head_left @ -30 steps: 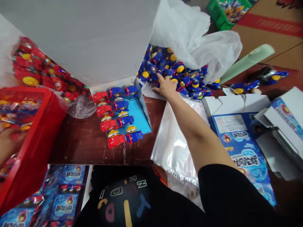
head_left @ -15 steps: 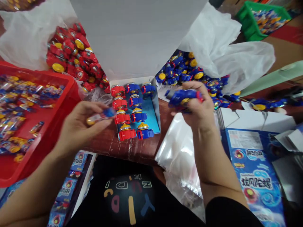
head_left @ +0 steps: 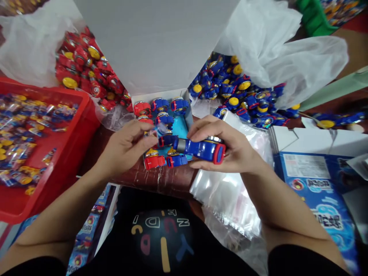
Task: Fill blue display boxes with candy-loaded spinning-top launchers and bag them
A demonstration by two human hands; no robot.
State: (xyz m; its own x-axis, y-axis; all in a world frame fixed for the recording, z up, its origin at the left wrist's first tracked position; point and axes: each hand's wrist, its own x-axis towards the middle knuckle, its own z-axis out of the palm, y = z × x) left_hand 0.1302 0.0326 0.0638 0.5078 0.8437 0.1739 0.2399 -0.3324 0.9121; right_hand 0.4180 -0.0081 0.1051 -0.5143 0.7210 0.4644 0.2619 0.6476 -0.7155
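Note:
My right hand (head_left: 221, 143) grips a blue plastic spinning-top toy (head_left: 201, 149) with a grey tip and a red end, held sideways over the front right of a small open box (head_left: 189, 115). Close to its tip, my left hand (head_left: 129, 147) pinches a small clear candy tube (head_left: 161, 129), mostly hidden by the fingers and blurred. Inside the box, red toys (head_left: 154, 161) fill the left column and blue toys (head_left: 160, 104) the middle one. Another blue toy (head_left: 179, 105) sits at the back right, beside bare blue floor. The box's tall white lid stands up behind.
Left, a red bin (head_left: 83, 111) holds many small tubes. Heaps of red toys (head_left: 94, 76) and blue toys (head_left: 230, 80) flank the lid (head_left: 158, 42). Clear plastic bags (head_left: 227, 195) lie at right, near flattened blue cartons (head_left: 316, 184). A green crate (head_left: 314, 19) is far right.
My right hand has brought the blue spinning-top toy leftward and down over the box. My left hand has moved right with the small tube, so both now nearly meet.

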